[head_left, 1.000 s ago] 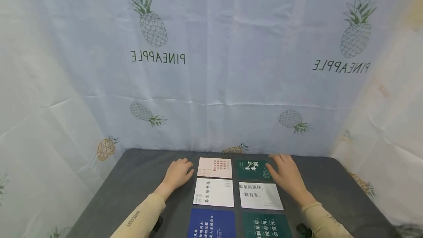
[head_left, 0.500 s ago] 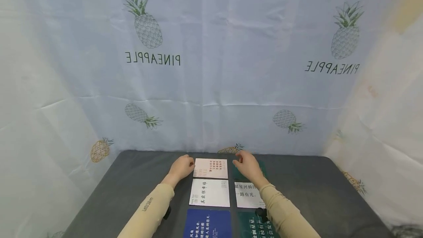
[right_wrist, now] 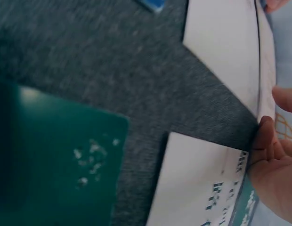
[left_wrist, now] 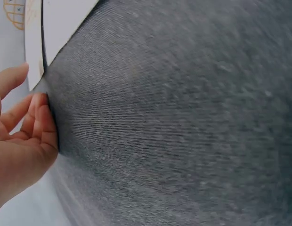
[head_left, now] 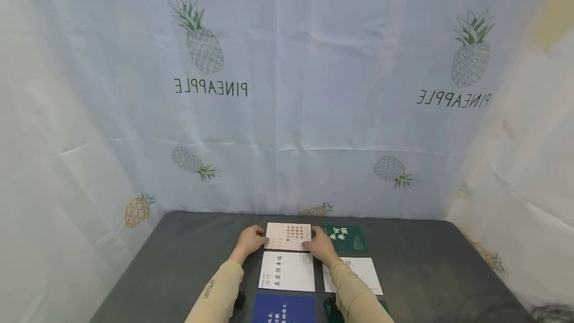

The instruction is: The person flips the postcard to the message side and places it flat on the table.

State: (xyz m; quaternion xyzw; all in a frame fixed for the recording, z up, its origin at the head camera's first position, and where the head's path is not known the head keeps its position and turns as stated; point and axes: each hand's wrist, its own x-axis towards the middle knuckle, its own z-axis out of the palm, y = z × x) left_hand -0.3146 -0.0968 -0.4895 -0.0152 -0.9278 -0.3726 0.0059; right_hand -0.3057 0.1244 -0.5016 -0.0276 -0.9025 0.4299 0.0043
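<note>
A pale pink card [head_left: 287, 236] with red printed characters lies at the back of the dark table, between both hands. My left hand [head_left: 250, 243] is at its left edge, thumb reaching to the card; in the left wrist view, thumb and bent fingers stand apart beside the corner of the pink card [left_wrist: 34, 44]. At the card's right edge is my right hand [head_left: 322, 247], its thumb tip over the lower right corner. The right wrist view shows that thumb apart from the fingers, beside the pink card [right_wrist: 267, 75]. A white card [head_left: 287, 271] lies just in front.
On the right are a dark green card [head_left: 352, 239] and a white card [head_left: 360, 272], partly covered by my right arm. A blue card [head_left: 287, 308] lies nearest on the left. Another green card [right_wrist: 56, 155] shows in the right wrist view. A pineapple-print curtain [head_left: 291, 113] hangs behind the table.
My right hand has moved left from the back green card to the pink card's right edge. My left hand has moved slightly right to its left edge. The view has shifted a little.
</note>
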